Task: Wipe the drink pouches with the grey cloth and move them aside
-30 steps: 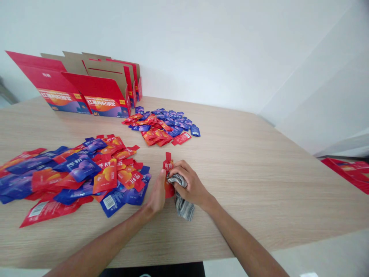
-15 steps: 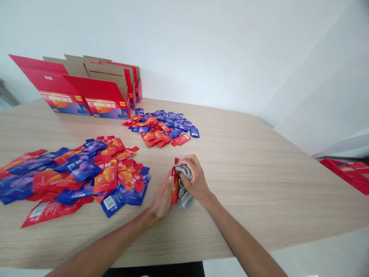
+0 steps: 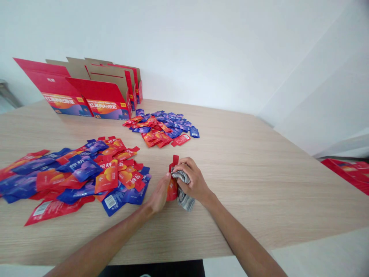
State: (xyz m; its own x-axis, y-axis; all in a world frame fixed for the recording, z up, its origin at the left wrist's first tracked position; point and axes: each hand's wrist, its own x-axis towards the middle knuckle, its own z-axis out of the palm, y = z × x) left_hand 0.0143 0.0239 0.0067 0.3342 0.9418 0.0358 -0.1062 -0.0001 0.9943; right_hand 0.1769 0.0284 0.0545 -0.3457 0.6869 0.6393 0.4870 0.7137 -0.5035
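Observation:
A red pouch (image 3: 172, 190) with orange print stands between my hands, its narrow neck pointing away from me. My left hand (image 3: 158, 197) grips its left edge, thumb on the near face; the fingers behind are mostly hidden. Bunched in my right hand (image 3: 196, 181) is a grey striped cloth (image 3: 186, 200), pressed against the upper right part of the pouch. The cloth's loose end hangs down toward the table. To the left of my left hand lies a large pile of red and blue pouches (image 3: 83, 169).
A second, smaller pile of red and blue pouches (image 3: 161, 127) lies farther back. Several open red cartons (image 3: 108, 105) stand at the back left. A red box (image 3: 346, 173) is beyond the right edge of the wooden table (image 3: 259, 173).
The pouch has turned so more of its printed front and neck shows. My right hand with the cloth has shifted slightly left, and my left hand has moved slightly left too.

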